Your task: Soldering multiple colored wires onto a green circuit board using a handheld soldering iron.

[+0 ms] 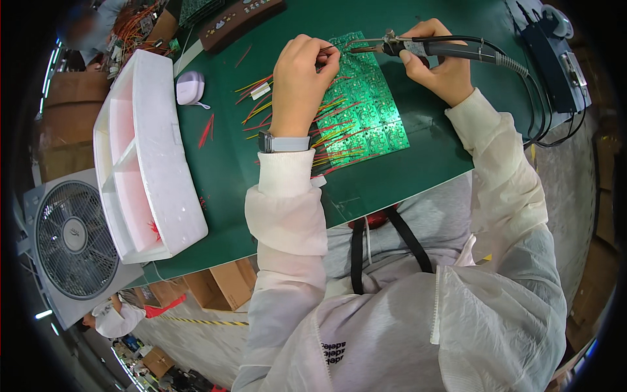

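Observation:
A green circuit board panel (372,98) lies on the green table mat, with red, yellow and black wires (339,130) attached along it and trailing left. My right hand (437,62) is wrapped round a soldering iron (450,51) with a metal feed tube clamped to it. Its tip points left, over the far end of the panel. Close to that tip, my left hand (300,78) pinches a thin wire (326,48) at the panel's far left edge. The fingers partly cover the wire, so its full length is hidden. A grey-banded watch is on my left wrist.
A white foam tray (173,176) with compartments stands at the left, beside a lilac case (190,88) and loose red wires (206,130). A brown box (240,23) lies at the back. The dark soldering unit (552,62) sits far right, its cables hanging nearby. A fan (75,238) stands beyond the tray.

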`<state>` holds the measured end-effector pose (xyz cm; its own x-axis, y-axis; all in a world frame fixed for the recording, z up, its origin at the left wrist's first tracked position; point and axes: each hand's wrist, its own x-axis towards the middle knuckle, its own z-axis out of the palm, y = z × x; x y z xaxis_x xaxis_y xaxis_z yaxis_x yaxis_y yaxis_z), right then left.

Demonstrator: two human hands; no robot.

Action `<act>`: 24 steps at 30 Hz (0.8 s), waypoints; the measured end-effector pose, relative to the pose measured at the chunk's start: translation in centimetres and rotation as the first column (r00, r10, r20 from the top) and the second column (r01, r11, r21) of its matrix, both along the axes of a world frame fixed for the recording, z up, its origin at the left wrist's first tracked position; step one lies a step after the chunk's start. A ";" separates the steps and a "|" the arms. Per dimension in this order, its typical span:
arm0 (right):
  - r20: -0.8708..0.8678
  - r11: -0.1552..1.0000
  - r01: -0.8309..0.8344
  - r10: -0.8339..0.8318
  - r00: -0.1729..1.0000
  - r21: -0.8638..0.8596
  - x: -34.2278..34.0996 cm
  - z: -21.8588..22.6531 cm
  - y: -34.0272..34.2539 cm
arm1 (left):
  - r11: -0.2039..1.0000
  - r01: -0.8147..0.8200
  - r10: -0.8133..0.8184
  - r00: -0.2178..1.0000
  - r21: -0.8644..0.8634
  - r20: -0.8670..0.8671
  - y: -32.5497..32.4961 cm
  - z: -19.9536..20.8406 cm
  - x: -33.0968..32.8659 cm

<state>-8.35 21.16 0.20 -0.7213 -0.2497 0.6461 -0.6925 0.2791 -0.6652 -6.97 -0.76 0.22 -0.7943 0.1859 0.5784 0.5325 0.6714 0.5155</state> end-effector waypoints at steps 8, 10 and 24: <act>0.066 0.998 0.031 -0.034 0.997 0.051 0.5 0.7 -0.3 | 1.000 -0.009 0.009 1.000 -0.013 0.001 -0.1 0.1 0.1; 0.008 1.000 0.011 -0.012 1.000 0.027 0.2 0.8 -0.3 | 1.000 -0.009 0.009 1.000 -0.013 -0.003 0.0 0.1 0.1; 0.053 1.000 0.013 -0.013 0.998 0.005 0.8 0.7 -0.6 | 1.000 -0.010 0.010 1.000 0.006 0.021 0.1 0.3 0.3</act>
